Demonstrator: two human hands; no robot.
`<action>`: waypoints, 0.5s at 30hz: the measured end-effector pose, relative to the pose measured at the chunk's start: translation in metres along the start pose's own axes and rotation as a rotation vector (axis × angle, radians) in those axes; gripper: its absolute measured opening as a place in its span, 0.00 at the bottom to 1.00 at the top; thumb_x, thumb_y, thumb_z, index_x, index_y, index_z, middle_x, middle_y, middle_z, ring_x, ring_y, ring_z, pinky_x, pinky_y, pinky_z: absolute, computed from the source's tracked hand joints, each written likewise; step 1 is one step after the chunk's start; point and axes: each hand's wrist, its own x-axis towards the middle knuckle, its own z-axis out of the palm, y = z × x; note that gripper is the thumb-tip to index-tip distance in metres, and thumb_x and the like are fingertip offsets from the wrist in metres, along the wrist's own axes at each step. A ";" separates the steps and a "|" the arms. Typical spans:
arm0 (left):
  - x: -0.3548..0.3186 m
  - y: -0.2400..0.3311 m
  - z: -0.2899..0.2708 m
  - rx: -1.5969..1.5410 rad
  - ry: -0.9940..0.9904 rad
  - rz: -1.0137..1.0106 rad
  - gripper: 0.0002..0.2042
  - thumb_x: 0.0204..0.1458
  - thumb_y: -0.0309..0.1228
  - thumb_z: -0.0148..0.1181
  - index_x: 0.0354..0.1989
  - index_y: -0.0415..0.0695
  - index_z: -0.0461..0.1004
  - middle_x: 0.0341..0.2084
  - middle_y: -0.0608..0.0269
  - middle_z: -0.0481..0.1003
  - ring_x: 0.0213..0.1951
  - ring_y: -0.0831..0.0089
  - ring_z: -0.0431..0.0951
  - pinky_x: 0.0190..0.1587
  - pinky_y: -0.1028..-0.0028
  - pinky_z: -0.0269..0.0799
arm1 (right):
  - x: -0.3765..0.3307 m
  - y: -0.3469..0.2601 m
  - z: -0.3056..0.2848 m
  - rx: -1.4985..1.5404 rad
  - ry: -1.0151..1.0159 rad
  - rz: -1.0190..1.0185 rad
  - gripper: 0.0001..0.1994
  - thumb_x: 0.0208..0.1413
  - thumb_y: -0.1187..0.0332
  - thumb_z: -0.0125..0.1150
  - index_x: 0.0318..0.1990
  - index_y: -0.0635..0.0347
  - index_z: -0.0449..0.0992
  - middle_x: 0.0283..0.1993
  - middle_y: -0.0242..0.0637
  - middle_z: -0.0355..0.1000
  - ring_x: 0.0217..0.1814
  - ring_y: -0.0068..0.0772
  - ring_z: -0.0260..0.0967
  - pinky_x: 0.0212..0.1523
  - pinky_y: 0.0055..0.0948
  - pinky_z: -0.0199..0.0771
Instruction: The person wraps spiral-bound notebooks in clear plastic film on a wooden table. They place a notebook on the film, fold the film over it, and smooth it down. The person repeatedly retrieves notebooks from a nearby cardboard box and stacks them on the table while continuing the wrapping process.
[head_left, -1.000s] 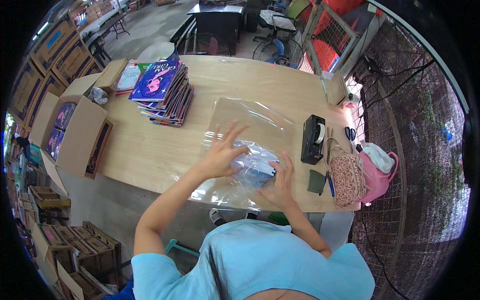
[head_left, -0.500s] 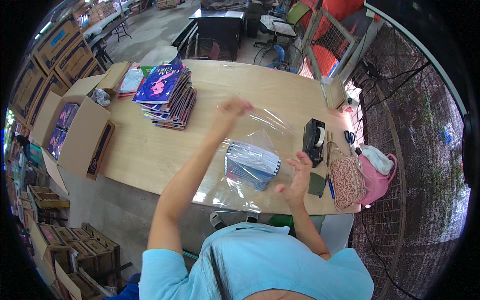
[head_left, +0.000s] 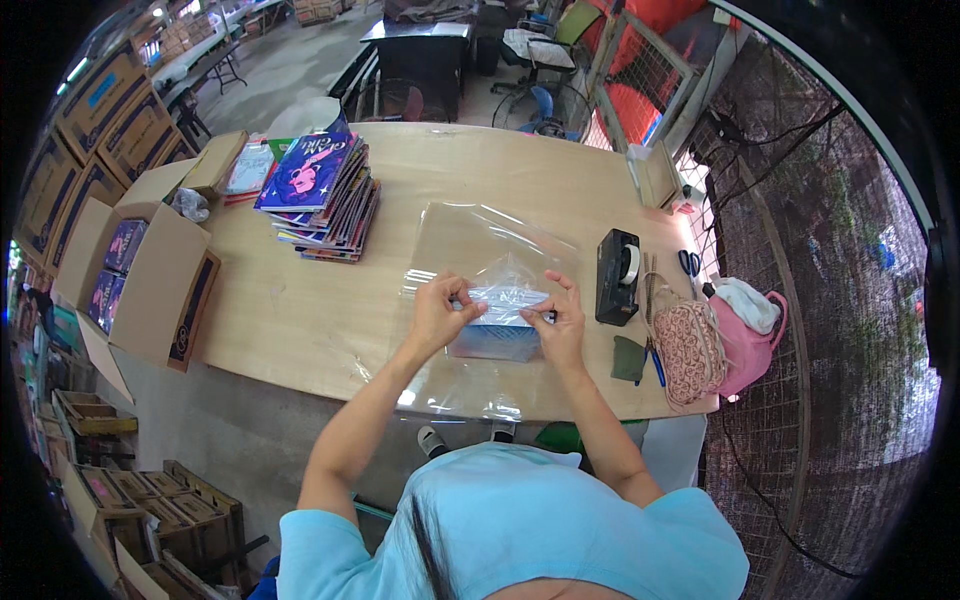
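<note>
A small stack of spiral notebooks with blue covers lies on the table in front of me. A sheet of clear plastic film is spread around and under the stack, and part of it is drawn up over the top. My left hand pinches the film at the stack's left side. At the right side my right hand pinches it too, thumb and fingers together and one finger raised. Both hands rest close to the stack's upper face. The black tape dispenser stands right of my right hand.
A tall pile of notebooks stands at the back left, beside an open carton of packs. Scissors, a patterned pouch, a pink bag and a green piece lie along the right. The table's front edge is near me.
My left hand has come down from above the far film to the stack's left side. My right hand has moved left onto the stack. Both now pinch film over it.
</note>
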 end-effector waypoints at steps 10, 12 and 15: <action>0.001 -0.021 0.018 -0.618 0.076 -0.473 0.36 0.27 0.16 0.70 0.52 0.37 0.63 0.25 0.58 0.76 0.29 0.72 0.77 0.33 0.75 0.72 | 0.038 0.003 -0.004 0.293 -0.164 0.514 0.17 0.33 0.81 0.71 0.36 0.63 0.76 0.53 0.40 0.64 0.52 0.30 0.66 0.43 0.28 0.71; 0.008 -0.012 0.016 -0.783 0.016 -0.606 0.31 0.30 0.12 0.64 0.50 0.34 0.69 0.28 0.55 0.77 0.34 0.71 0.77 0.36 0.74 0.73 | 0.065 0.015 -0.012 0.394 -0.405 0.778 0.19 0.34 0.81 0.69 0.39 0.65 0.76 0.54 0.40 0.64 0.53 0.31 0.66 0.47 0.31 0.71; 0.005 -0.016 0.022 -0.674 0.006 -0.358 0.14 0.33 0.11 0.59 0.32 0.32 0.77 0.28 0.54 0.78 0.35 0.70 0.77 0.38 0.74 0.73 | 0.072 0.037 -0.016 0.366 -0.527 0.672 0.23 0.35 0.80 0.67 0.45 0.63 0.75 0.55 0.42 0.64 0.55 0.35 0.66 0.54 0.35 0.67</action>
